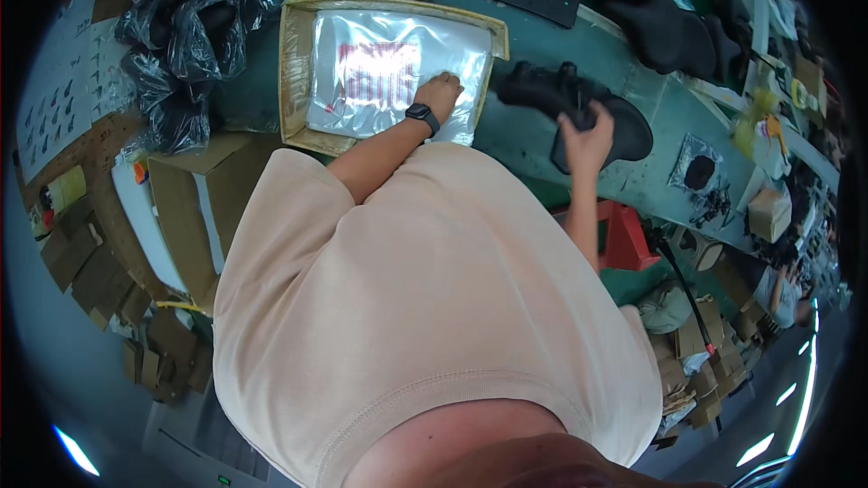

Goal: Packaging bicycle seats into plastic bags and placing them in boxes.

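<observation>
Counter (533, 149), green, carries everything under the fingers. Cardboard box (294, 72) lies on it, open, filled with a stack of clear plastic bags (380, 72); the left hand (440, 90) rests on the top bag, fingers spread flat and holding nothing. Beside those fingers, just past the box wall, sits a black shoe (542, 90). The right hand (586, 137) has its fingers curled around the shoe's near end, above a dark oval pad (633, 131).
</observation>
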### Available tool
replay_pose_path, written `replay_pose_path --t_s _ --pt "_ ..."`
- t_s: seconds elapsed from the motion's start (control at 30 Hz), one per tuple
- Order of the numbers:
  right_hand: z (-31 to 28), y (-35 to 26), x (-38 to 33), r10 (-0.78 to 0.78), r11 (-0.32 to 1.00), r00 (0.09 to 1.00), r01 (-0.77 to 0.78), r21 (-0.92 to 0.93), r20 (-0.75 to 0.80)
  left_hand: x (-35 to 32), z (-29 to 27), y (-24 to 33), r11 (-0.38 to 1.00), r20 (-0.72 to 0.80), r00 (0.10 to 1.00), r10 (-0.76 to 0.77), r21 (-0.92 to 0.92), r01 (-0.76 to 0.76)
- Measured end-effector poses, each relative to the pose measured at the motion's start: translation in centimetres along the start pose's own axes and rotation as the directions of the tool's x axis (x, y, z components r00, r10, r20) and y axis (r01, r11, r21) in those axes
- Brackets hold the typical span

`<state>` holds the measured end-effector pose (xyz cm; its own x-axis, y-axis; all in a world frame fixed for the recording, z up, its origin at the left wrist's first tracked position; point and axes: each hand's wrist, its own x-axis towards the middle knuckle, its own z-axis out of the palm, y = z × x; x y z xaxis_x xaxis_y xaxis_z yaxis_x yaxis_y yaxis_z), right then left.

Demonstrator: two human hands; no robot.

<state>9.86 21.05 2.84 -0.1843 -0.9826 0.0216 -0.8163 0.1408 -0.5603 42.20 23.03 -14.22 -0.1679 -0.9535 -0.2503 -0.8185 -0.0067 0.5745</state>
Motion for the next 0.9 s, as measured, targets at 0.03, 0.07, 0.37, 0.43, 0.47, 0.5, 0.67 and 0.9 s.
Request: replay_pose_path --t_s 0.03,0.07,0.37,0.43,0.47,0.5,0.67,0.9 --pt "-0.4 0.7 -3.9 0.009 0.998 0.999 -0.007 -0.070 0.036 0.0 -0.2 0.5 1.000 -0.007 1.000 0.014 -0.010 -0.014" --pt "-0.5 0.7 -7.5 0.141 0.986 0.986 -0.132 -0.102 0.093 -0.3 -0.4 1.1 0.999 -0.045 0.998 0.032 0.029 -0.031" --pt "6.9 5.2 -18.7 0.330 -0.255 0.290 -0.889 0.381 0.898 -3.0 0.6 -0.3 0.989 -0.132 0.991 -0.017 -0.150 -0.003" --pt "6.9 4.0 -17.3 0.277 -0.398 0.304 -0.827 0.397 0.911 -3.5 0.5 -1.1 0.987 -0.183 0.983 -0.024 -0.160 -0.005" --pt "6.5 3.3 -17.4 0.221 -0.407 0.369 -0.806 0.429 0.903 -4.0 0.4 -1.6 0.956 -0.144 0.978 -0.152 -0.272 0.109" --pt "6.4 2.0 -18.1 0.214 -0.396 0.377 -0.810 0.433 0.901 -4.3 0.1 -2.1 0.900 -0.092 0.958 -0.272 -0.377 0.219" --pt "3.2 -5.8 -19.2 0.152 0.043 0.728 -0.681 0.731 0.669 -7.2 -3.9 -4.7 0.367 0.101 0.882 -0.459 -0.883 0.292" --pt "6.0 -14.5 -14.5 -0.310 -0.027 0.502 -0.854 0.520 0.807 -14.9 -12.0 -1.9 0.708 -0.127 0.991 0.030 -0.698 -0.111"
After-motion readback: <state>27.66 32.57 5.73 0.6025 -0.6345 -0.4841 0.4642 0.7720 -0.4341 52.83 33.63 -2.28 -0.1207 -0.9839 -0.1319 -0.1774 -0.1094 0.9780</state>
